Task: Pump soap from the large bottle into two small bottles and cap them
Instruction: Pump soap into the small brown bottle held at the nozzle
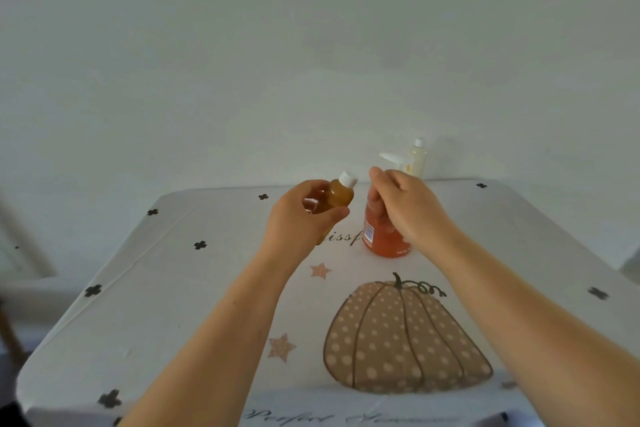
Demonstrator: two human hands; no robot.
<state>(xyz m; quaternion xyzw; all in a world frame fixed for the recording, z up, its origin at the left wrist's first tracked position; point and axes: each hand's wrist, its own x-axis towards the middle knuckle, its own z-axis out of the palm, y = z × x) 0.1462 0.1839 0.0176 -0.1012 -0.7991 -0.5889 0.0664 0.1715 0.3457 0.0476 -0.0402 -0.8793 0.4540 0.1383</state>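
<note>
My left hand (304, 215) grips a small amber bottle (338, 197) with a white cap, held tilted above the table. Just to its right, my right hand (405, 204) hovers with its fingers loosely curled and nothing seen between them. It covers the upper part of the large orange soap bottle (384, 241), which stands upright on the table. The bottle's white pump head (394, 159) shows above my right hand. A second small bottle (418, 159), pale with a white cap, stands at the table's far edge by the wall.
The table (194, 288) wears a white cloth printed with black crosses, stars and a large dotted pumpkin (405, 340). A plain white wall rises right behind it. A dark chair part shows at the far left edge.
</note>
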